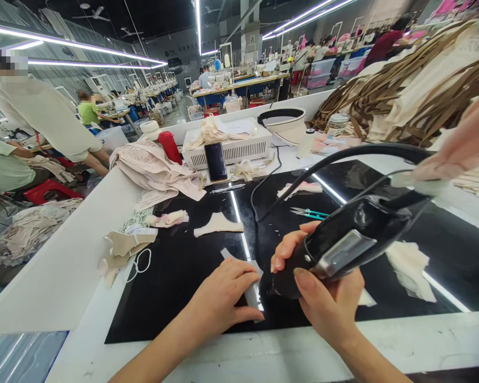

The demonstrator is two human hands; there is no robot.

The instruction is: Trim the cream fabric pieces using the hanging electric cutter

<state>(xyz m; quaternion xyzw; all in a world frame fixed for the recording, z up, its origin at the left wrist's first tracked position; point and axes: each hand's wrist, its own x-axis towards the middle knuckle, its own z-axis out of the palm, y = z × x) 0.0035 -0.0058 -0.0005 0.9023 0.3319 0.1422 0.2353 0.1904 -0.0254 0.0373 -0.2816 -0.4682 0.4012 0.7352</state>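
The right hand (335, 308) grips a black tool (349, 247); left of it, the left hand (225, 290) — fingers apart — touches a strip (252, 296).

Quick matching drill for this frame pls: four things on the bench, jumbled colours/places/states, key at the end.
Things
1. Phone
2. Snips
3. Tool
4. Cylinder

Places, colours, states
A. gripped in the right hand
B. red
C. upright in front of the white box
D. teal-handled, lying on the black surface

Pairs: 1-C, 2-D, 3-A, 4-B
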